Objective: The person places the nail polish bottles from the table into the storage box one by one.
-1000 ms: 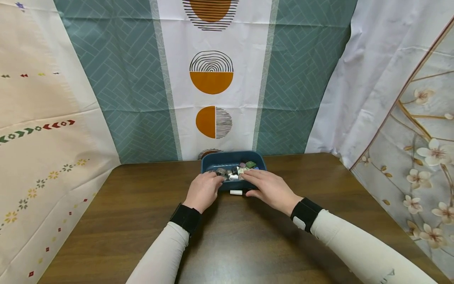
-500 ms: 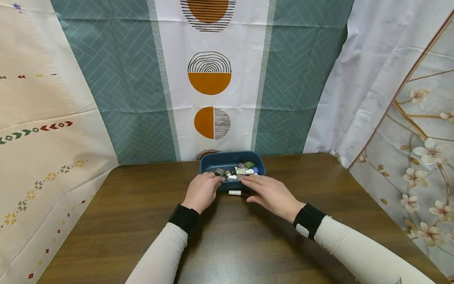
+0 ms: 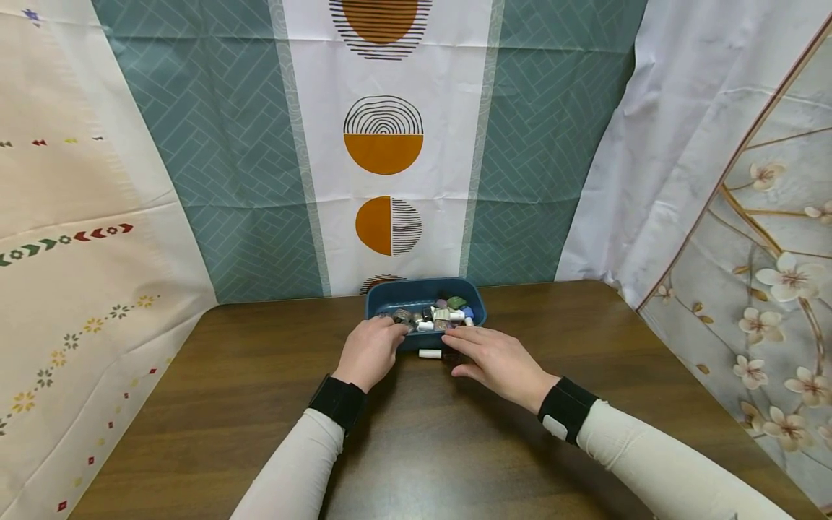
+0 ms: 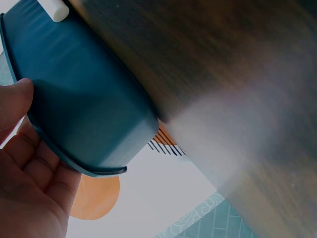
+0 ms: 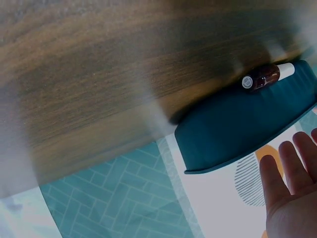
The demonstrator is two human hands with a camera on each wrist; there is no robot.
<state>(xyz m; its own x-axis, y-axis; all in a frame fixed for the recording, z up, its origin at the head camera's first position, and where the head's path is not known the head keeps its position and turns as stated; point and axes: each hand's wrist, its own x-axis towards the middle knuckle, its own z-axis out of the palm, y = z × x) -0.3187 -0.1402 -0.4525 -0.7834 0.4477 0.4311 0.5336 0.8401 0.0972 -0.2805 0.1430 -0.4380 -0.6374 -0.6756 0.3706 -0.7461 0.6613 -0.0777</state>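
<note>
I see a dark blue tub [image 3: 425, 290] at the far middle of the brown wooden table [image 3: 260, 404], close to the hanging patterned cloth [image 3: 383, 144]. It is filled with small bottles and bits [image 3: 437, 315] in grey, white, green and purple; I cannot tell them apart at this size.

Left hand [image 3: 372, 351]: it rests at the tub's near left rim. From the head view the fingers curl over the rim toward the contents. The left wrist view shows the thumb [image 4: 14, 101] lying against the tub's outer wall [image 4: 84, 109], with the palm below the rim. I log this as a grip on the tub's edge; whether the fingertips also pinch anything inside, I cannot tell.

Right hand [image 3: 497, 357]: it lies flat and low in front of the tub's near right side, fingers straight and pointing left, loosely together. The right wrist view shows the fingers [image 5: 287, 171] extended, holding nothing.

A small bottle [image 3: 434, 354] lies on its side on the table, touching or just beside the tub's near wall, just ahead of the right fingertips. The right wrist view shows it with a dark reddish-brown body [image 5: 260, 78] and a white cap. I cannot tell whether the fingertips touch it.

Both forearms wear pale sleeves and black wrist straps.
</note>
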